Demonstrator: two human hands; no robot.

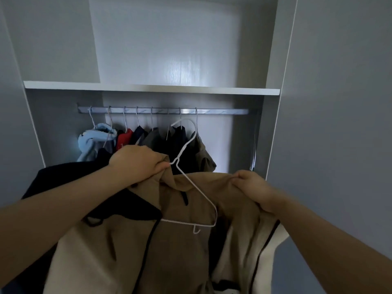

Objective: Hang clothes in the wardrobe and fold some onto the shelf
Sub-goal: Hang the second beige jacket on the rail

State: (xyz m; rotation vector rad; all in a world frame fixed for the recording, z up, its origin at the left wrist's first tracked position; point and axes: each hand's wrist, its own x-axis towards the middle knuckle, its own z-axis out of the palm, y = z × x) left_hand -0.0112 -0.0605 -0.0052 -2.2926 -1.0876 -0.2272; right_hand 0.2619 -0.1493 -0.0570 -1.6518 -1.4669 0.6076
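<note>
Beige soft jacket (191, 240) hangs limp; left hand (135, 162) pinches collar with white wire hanger (192, 183), right hand (252, 185) grips shoulder, probably the best hold.

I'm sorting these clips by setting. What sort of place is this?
Probably a bedroom, at an open built-in wardrobe: a rail hung with clothes, a white shelf above it, and a tan garment held with a white hanger.
</note>
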